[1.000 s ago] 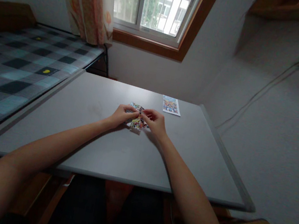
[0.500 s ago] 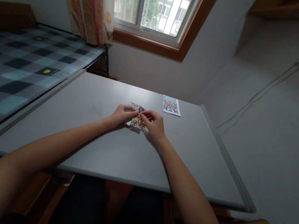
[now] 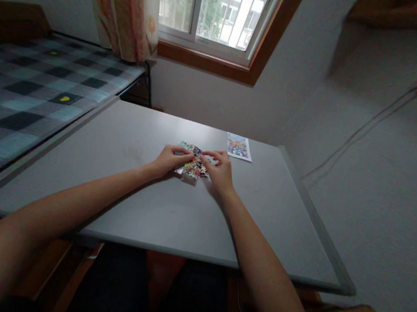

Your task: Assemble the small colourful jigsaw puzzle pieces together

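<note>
A small packet of many-coloured pieces (image 3: 193, 167), which look like jigsaw pieces in a clear plastic bag, lies on the table in front of me. My left hand (image 3: 170, 160) is closed on its left side, thumb across the top and fingers partly hidden behind. At its upper right edge is my right hand (image 3: 220, 170), thumb and forefinger slightly apart, with nothing visible between them. A pale flap shows at the packet's near edge.
A printed picture card (image 3: 239, 147) lies flat near the back right of the grey table (image 3: 135, 207). To the left stands a bed with a checked cover (image 3: 24, 80). A wall with a cable (image 3: 350, 141) runs along the right, and a window is ahead.
My right hand has shifted slightly up and right, its thumb and fingertips parting from a pinch. More of the packet's right side shows. My left hand has stayed in place.
</note>
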`<action>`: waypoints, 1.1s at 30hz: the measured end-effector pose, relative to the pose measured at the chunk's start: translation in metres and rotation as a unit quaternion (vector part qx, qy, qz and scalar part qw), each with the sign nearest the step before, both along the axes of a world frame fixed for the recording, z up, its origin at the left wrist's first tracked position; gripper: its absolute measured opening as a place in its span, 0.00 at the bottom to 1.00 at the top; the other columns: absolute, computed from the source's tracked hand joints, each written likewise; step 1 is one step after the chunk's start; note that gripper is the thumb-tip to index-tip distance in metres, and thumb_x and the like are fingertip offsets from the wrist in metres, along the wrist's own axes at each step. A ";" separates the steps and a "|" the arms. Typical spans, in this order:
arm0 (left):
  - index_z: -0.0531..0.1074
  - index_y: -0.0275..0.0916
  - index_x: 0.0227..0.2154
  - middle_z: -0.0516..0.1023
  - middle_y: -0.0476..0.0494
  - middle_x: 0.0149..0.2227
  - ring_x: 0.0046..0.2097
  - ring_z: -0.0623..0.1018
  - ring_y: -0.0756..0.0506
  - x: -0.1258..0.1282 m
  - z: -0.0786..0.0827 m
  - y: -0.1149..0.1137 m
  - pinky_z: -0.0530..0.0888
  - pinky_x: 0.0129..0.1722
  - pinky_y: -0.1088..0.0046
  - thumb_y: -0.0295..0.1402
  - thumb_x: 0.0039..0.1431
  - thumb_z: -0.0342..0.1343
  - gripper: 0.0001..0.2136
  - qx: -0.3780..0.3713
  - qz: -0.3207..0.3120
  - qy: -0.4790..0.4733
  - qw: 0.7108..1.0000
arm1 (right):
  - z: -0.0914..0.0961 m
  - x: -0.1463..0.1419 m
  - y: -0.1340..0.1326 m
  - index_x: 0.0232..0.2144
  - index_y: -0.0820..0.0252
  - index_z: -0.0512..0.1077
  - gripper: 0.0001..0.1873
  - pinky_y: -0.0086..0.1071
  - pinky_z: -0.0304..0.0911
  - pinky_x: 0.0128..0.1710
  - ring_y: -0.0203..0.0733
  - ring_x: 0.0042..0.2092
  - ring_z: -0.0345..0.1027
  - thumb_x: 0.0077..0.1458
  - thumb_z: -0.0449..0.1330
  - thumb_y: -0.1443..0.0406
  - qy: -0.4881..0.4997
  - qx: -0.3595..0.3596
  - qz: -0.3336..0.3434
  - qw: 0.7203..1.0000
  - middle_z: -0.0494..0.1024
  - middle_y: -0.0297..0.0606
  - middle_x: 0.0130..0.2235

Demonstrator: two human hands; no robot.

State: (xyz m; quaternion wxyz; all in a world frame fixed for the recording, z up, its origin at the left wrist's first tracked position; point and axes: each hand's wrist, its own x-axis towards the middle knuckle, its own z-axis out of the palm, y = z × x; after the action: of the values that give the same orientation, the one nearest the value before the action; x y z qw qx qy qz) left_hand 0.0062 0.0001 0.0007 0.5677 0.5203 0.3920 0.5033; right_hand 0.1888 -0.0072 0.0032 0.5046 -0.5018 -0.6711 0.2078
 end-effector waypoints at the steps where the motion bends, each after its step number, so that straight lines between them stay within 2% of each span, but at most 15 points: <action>1: 0.80 0.33 0.28 0.80 0.42 0.29 0.31 0.77 0.47 0.000 0.000 0.000 0.74 0.36 0.68 0.42 0.37 0.72 0.18 0.005 -0.011 0.007 1.000 | 0.001 -0.001 -0.001 0.34 0.55 0.81 0.11 0.38 0.64 0.43 0.43 0.42 0.66 0.48 0.66 0.57 -0.006 0.003 0.013 1.000 0.71 0.39 0.38; 4: 0.81 0.33 0.29 0.80 0.40 0.30 0.32 0.77 0.46 0.000 -0.002 -0.001 0.74 0.37 0.67 0.41 0.39 0.71 0.17 0.022 -0.029 0.035 0.999 | 0.001 -0.002 -0.001 0.30 0.55 0.80 0.09 0.38 0.63 0.44 0.43 0.43 0.66 0.47 0.67 0.58 -0.007 -0.006 0.046 0.999 0.71 0.39 0.37; 8: 0.81 0.32 0.34 0.81 0.39 0.35 0.36 0.79 0.44 -0.001 -0.005 -0.001 0.75 0.42 0.64 0.37 0.40 0.71 0.17 0.018 -0.047 0.021 0.999 | -0.001 -0.001 0.005 0.27 0.59 0.78 0.11 0.34 0.63 0.35 0.39 0.34 0.66 0.47 0.65 0.57 0.056 -0.043 0.037 0.997 0.74 0.38 0.34; 10: 0.78 0.33 0.44 0.80 0.38 0.40 0.39 0.79 0.43 0.000 -0.005 0.000 0.76 0.45 0.63 0.33 0.39 0.71 0.25 0.017 -0.031 -0.015 0.999 | -0.001 0.002 0.009 0.27 0.60 0.77 0.12 0.32 0.62 0.33 0.37 0.32 0.66 0.47 0.63 0.57 0.108 -0.065 0.006 0.992 0.75 0.36 0.31; 13: 0.62 0.40 0.61 0.77 0.39 0.45 0.42 0.79 0.43 0.000 -0.005 0.003 0.76 0.46 0.62 0.25 0.38 0.71 0.44 0.003 0.020 -0.086 0.996 | -0.002 0.007 0.013 0.24 0.61 0.76 0.12 0.33 0.63 0.35 0.38 0.31 0.67 0.47 0.61 0.58 0.148 -0.103 -0.024 0.983 0.77 0.37 0.28; 16: 0.49 0.43 0.66 0.77 0.38 0.47 0.44 0.79 0.42 -0.001 -0.004 0.006 0.77 0.47 0.62 0.22 0.38 0.70 0.52 -0.031 0.055 -0.137 0.989 | -0.003 0.008 0.013 0.26 0.61 0.77 0.12 0.34 0.64 0.37 0.40 0.34 0.70 0.45 0.62 0.58 0.146 -0.118 -0.041 0.981 0.80 0.40 0.31; 19: 0.50 0.42 0.66 0.77 0.37 0.47 0.43 0.80 0.41 -0.002 -0.002 0.007 0.77 0.46 0.60 0.22 0.39 0.70 0.50 -0.048 0.060 -0.167 0.983 | -0.003 0.002 0.010 0.30 0.61 0.79 0.15 0.33 0.64 0.37 0.40 0.35 0.70 0.44 0.64 0.55 0.156 -0.132 0.002 0.979 0.81 0.40 0.34; 21: 0.59 0.39 0.61 0.79 0.37 0.45 0.40 0.81 0.41 -0.001 -0.002 0.008 0.77 0.45 0.61 0.23 0.39 0.70 0.44 -0.042 0.056 -0.174 0.982 | -0.001 -0.002 0.004 0.30 0.60 0.79 0.18 0.31 0.64 0.32 0.38 0.31 0.69 0.42 0.66 0.51 0.167 -0.168 0.072 0.969 0.80 0.38 0.32; 23: 0.69 0.34 0.52 0.80 0.37 0.41 0.38 0.81 0.42 -0.001 -0.002 0.008 0.78 0.44 0.62 0.26 0.38 0.71 0.33 -0.035 0.053 -0.167 0.984 | 0.002 -0.006 -0.002 0.30 0.60 0.78 0.22 0.29 0.59 0.24 0.34 0.25 0.64 0.43 0.65 0.47 0.164 -0.226 0.144 0.949 0.78 0.36 0.26; 25: 0.74 0.31 0.42 0.81 0.37 0.38 0.35 0.81 0.43 -0.001 -0.003 0.008 0.78 0.42 0.63 0.29 0.37 0.71 0.24 -0.040 0.057 -0.158 0.985 | 0.005 -0.007 -0.006 0.30 0.61 0.77 0.23 0.27 0.56 0.21 0.31 0.23 0.60 0.41 0.66 0.47 0.172 -0.243 0.179 0.938 0.75 0.33 0.24; 28: 0.76 0.30 0.36 0.82 0.38 0.36 0.33 0.81 0.43 -0.001 -0.001 0.007 0.78 0.41 0.64 0.30 0.38 0.70 0.19 -0.061 0.051 -0.168 0.983 | 0.006 -0.005 -0.008 0.27 0.60 0.75 0.22 0.26 0.56 0.21 0.30 0.22 0.60 0.38 0.69 0.49 0.201 -0.236 0.185 0.933 0.72 0.30 0.22; 33: 0.78 0.30 0.37 0.82 0.36 0.39 0.37 0.81 0.42 0.000 0.003 0.002 0.78 0.44 0.64 0.29 0.38 0.70 0.19 -0.082 -0.020 -0.156 0.984 | 0.004 -0.003 -0.003 0.27 0.60 0.72 0.24 0.26 0.58 0.22 0.32 0.24 0.65 0.34 0.71 0.49 0.243 -0.226 0.145 0.932 0.73 0.31 0.23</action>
State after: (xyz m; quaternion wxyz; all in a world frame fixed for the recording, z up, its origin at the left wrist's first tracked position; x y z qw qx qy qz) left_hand 0.0059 0.0019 0.0036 0.6726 0.3943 0.3284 0.5331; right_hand 0.1859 -0.0098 0.0072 0.4901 -0.4339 -0.5287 0.5404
